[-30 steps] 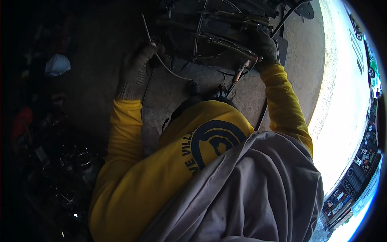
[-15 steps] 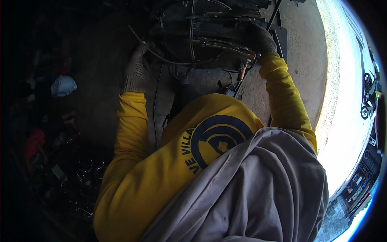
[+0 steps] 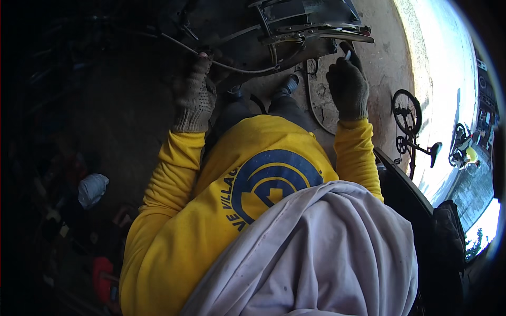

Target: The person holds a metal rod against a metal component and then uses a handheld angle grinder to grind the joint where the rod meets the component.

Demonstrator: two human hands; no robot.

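Overhead in the picture is a dark metal frame [image 3: 287,38] with rails, plates and a thin bent rod [image 3: 237,68] along its near edge. My left hand [image 3: 195,95], in a knitted glove with a bare fingertip showing, is closed round this rod at the frame's left. My right hand [image 3: 348,87], also gloved, is just below the right end of a metal rail [image 3: 337,34]. Its fingers are bent together, and a small pale piece or bare fingertip shows at their top. What this hand grips, if anything, I cannot make out.
My feet [image 3: 287,84] stand on the concrete floor below the frame. A hose or cable [image 3: 313,105] curves beside them. To the right are a bicycle [image 3: 408,124] and a dark panel [image 3: 403,181]. A pale bundle [image 3: 94,189] lies in the dim clutter at left.
My right hand has come off the frame's far right side, down and nearer to me. The frame looks shifted and tilted in view. My left hand keeps its hold on the rod.
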